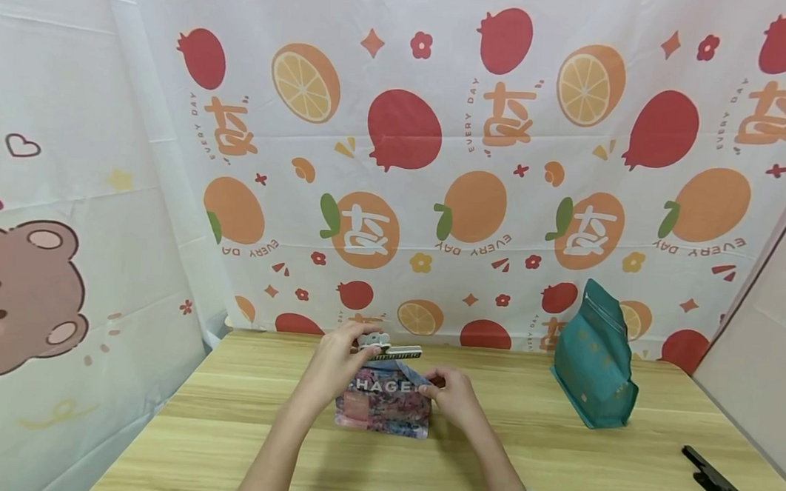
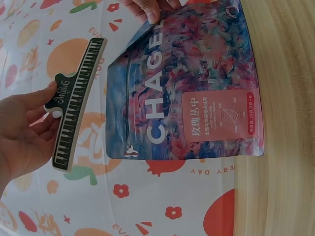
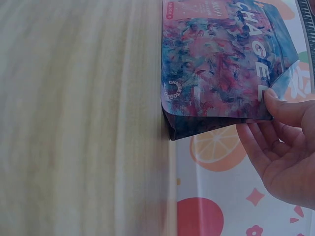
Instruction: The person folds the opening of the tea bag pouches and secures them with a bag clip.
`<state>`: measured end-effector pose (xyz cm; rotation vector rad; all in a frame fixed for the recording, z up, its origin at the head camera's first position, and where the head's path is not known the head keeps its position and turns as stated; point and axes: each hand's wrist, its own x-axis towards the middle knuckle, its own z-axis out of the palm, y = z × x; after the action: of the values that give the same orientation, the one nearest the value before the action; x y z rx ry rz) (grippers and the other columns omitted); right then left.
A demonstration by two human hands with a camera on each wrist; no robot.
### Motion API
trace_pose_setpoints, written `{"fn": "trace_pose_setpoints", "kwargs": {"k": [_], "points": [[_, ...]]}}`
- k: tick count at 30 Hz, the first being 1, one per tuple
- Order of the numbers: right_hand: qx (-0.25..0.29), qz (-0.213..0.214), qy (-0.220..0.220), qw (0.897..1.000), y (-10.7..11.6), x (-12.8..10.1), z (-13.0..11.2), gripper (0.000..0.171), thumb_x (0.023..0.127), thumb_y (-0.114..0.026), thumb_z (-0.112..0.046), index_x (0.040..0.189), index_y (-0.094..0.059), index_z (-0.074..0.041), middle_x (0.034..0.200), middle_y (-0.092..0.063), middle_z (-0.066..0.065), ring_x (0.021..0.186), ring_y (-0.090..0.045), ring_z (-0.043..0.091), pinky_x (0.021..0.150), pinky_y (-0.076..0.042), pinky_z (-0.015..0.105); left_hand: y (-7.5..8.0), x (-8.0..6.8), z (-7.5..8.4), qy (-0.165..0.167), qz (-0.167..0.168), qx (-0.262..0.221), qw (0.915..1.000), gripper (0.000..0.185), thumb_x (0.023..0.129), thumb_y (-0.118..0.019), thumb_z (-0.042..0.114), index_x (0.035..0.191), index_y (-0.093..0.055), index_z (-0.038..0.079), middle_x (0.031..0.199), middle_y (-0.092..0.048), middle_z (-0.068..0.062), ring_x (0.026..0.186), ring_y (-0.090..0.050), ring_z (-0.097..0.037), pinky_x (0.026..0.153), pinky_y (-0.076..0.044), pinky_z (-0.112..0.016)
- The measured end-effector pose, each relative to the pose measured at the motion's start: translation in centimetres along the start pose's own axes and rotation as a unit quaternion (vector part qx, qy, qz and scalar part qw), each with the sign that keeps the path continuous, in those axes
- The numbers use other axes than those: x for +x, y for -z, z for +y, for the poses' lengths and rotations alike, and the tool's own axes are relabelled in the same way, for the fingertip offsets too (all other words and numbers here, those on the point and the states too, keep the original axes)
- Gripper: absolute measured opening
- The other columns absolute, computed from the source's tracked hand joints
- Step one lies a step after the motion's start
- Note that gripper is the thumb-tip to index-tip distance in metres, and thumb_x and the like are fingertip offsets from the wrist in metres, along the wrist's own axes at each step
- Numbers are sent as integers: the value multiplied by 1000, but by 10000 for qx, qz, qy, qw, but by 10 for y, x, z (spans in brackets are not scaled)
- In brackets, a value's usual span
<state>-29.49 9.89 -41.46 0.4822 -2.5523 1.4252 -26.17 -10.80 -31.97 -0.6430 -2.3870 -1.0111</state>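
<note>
A piano clip [image 2: 80, 105] is being pinched by its green handle in a left hand [image 1: 337, 355], the thumb being laid across the front, while the upper side edge of an upright pouch [image 3: 211, 64] is being gripped by a right hand [image 1: 455, 398], between the thumb on the printed front and the bent fingers at the side. The pouch is being supported by the table [image 1: 224, 422] on its base; the side grip is probably being used to steady it. The piano clip is being held near the pouch's top, presumably by the handle so that its long bar is being left unobstructed. Smooth, faintly glossy film is being creased into a slanting fold at the pouch's top, above painterly pinks and blues. The straight, stiff-looking bar is being edged with printed keys. To the right, a wrinkled teal bag [image 1: 593, 363] and a slim black clip [image 1: 721, 481] are being borne by the wood-grained surface.
</note>
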Motion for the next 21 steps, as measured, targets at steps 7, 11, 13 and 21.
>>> {"fn": "trace_pose_setpoints", "kwargs": {"k": [7, 11, 13, 21], "points": [[25, 3, 53, 10000, 1, 0, 0, 6, 83, -66, -2, 88, -65, 0, 80, -60, 1, 76, -55, 16, 65, -46, 31, 0, 1, 0, 71, -12, -3, 10000, 26, 82, -68, 5, 108, -65, 7, 103, -61, -6, 79, -54, -17, 71, -48, -36], [33, 6, 100, 9999, 1, -1, 0, 8, 82, -67, -3, 90, -65, 1, 81, -60, 2, 76, -55, 16, 65, -46, 31, -1, 1, 0, 92, -26, -37, 9999, 24, 82, -68, 7, 106, -66, 8, 102, -63, -6, 79, -58, -17, 69, -50, -35], [42, -1, 105, 9999, 1, -1, 0, 9, 83, -67, -3, 90, -65, 1, 81, -60, 2, 75, -55, 16, 64, -46, 31, -1, 1, 1, 96, -26, -27, 9999, 24, 82, -68, 7, 106, -65, 9, 101, -64, -5, 79, -59, -19, 68, -50, -36], [32, 21, 82, 10000, 0, -1, 0, 10, 82, -67, -2, 91, -65, 2, 79, -60, 2, 74, -54, 15, 64, -47, 30, -2, 1, 0, 105, -16, -150, 9998, 30, 78, -71, 6, 107, -64, 7, 103, -64, -8, 87, -61, -27, 72, -51, -37]]}}
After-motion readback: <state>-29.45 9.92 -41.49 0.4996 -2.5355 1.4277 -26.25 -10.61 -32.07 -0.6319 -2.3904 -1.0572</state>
